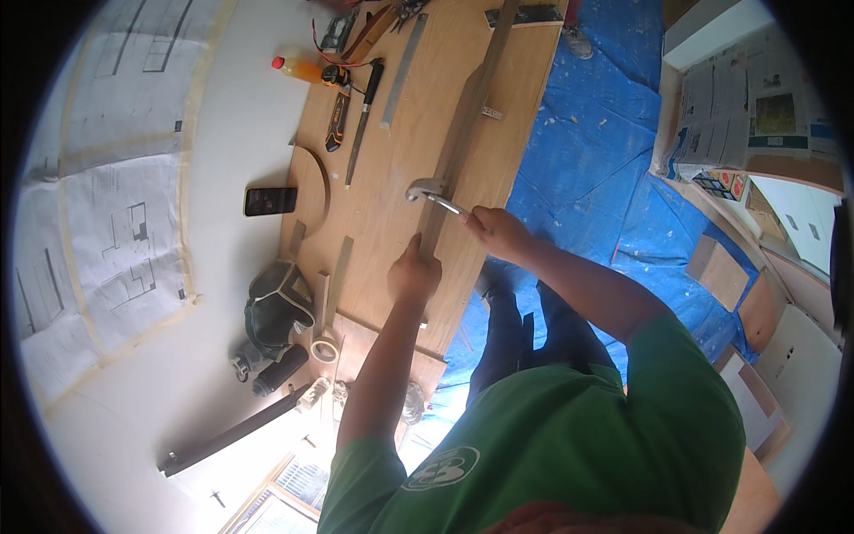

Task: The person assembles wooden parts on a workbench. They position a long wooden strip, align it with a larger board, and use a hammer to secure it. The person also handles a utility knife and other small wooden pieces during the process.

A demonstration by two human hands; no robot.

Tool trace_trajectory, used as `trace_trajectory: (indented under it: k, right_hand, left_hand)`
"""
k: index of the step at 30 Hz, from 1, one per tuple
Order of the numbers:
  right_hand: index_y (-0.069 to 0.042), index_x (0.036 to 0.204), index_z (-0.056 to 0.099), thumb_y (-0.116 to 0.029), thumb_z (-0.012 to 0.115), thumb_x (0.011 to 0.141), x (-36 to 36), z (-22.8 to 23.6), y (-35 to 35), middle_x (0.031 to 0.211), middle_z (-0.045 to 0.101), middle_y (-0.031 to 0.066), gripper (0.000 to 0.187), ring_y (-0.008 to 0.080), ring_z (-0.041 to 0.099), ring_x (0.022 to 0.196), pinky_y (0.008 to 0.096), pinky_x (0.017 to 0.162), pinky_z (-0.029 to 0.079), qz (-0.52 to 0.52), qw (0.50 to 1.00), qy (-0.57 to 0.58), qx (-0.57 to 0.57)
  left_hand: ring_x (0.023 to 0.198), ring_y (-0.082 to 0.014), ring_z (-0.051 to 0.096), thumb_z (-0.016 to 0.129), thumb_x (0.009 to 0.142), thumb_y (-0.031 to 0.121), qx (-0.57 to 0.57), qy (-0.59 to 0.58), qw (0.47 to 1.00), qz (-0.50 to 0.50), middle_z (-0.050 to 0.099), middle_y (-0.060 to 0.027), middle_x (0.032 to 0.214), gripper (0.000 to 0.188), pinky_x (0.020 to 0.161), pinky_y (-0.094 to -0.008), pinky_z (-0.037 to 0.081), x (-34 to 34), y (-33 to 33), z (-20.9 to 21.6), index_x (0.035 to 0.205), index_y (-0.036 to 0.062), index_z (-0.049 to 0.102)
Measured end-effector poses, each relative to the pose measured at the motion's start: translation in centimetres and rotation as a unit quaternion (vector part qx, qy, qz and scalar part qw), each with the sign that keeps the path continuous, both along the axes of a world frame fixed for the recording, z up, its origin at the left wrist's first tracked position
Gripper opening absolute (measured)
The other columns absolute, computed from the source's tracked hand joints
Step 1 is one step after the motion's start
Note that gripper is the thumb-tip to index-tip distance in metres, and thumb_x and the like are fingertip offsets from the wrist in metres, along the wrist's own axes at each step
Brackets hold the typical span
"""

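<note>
My right hand (500,233) is closed round the handle of a claw hammer (445,203). The hammer's metal head lies over a long, narrow grey-brown strip (463,133), though I cannot tell whether it touches. The strip runs lengthwise along a plywood worktop (382,178). My left hand (414,276) grips the strip's near end, fingers curled and one finger or thumb pointing along it. Part of that end is hidden under the hand.
To the left are a black-handled tool (363,120), an orange-and-black cutter (337,123), a bottle of orange drink (298,68), a phone (269,201), a tape roll (326,350) and a dark bag (280,307). Blue sheeting (587,151) covers the floor at right.
</note>
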State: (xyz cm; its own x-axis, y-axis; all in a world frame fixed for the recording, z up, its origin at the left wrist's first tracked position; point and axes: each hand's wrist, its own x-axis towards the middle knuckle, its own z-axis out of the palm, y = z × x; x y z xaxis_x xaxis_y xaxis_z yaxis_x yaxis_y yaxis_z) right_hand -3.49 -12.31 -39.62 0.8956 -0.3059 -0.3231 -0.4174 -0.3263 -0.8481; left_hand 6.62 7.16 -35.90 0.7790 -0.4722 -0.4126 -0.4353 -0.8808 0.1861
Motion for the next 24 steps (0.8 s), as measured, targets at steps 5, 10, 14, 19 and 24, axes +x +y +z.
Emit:
trace_trajectory:
  k: [5, 10, 14, 19, 24]
  right_hand:
    - [-0.004, 0.082, 0.061, -0.052, 0.047, 0.105, 1.2, -1.6, -2.5, 0.072, 0.065, 0.0201, 0.055, 0.0421, 0.066, 0.071, 0.0513, 0.062, 0.049, 0.006, 0.996, -0.031, -0.083]
    - [-0.002, 0.077, 0.059, -0.059, 0.048, 0.104, 5.3, -1.2, -12.8, 0.061, 0.052, 0.0124, 0.064, 0.0241, 0.052, 0.057, 0.041, 0.056, 0.043, -0.074, 0.997, -0.018, -0.034]
    - [-0.002, 0.075, 0.057, -0.063, 0.05, 0.102, 8.2, -1.5, -20.0, 0.06, 0.049, 0.0081, 0.067, 0.02, 0.048, 0.058, 0.039, 0.057, 0.043, -0.137, 0.99, -0.01, -0.029]
    - [-0.003, 0.075, 0.058, -0.063, 0.053, 0.1, 9.3, -1.5, -21.1, 0.065, 0.051, 0.0028, 0.065, 0.0153, 0.048, 0.064, 0.0344, 0.062, 0.043, -0.169, 0.985, -0.004, -0.041]
    - [0.0, 0.074, 0.056, -0.065, 0.05, 0.101, 9.9, -0.8, -21.3, 0.065, 0.05, 0.0105, 0.07, 0.0205, 0.048, 0.063, 0.0395, 0.063, 0.045, -0.173, 0.984, 0.0, -0.049]
  left_hand:
    - [0.088, -0.0375, 0.072, 0.061, 0.082, 0.026, -0.015, 0.0, 1.0, 0.003, 0.074, -0.0178, 0.108, 0.06, 0.078, -0.0493, 0.059, 0.0, 0.6, -0.2, 0.14, 0.0145, 0.056]
    - [0.088, -0.0365, 0.073, 0.063, 0.081, 0.026, -0.032, -0.003, 0.999, 0.002, 0.074, -0.0173, 0.105, 0.058, 0.079, -0.0488, 0.059, -0.1, 0.6, -0.1, 0.138, 0.0141, 0.058]
    - [0.089, -0.0364, 0.073, 0.063, 0.081, 0.027, -0.036, -0.005, 0.999, 0.007, 0.074, -0.017, 0.104, 0.058, 0.079, -0.049, 0.059, -0.1, 0.7, -0.2, 0.137, 0.0144, 0.059]
    - [0.092, -0.036, 0.072, 0.063, 0.081, 0.029, -0.022, 0.009, 1.0, 0.008, 0.073, -0.0159, 0.108, 0.059, 0.082, -0.0483, 0.059, 0.1, 0.7, 0.2, 0.139, 0.0148, 0.058]
    - [0.099, -0.035, 0.07, 0.063, 0.082, 0.029, 0.015, 0.035, 0.999, 0.016, 0.071, -0.0149, 0.116, 0.06, 0.087, -0.047, 0.057, 0.2, 0.3, 0.7, 0.14, 0.0148, 0.056]
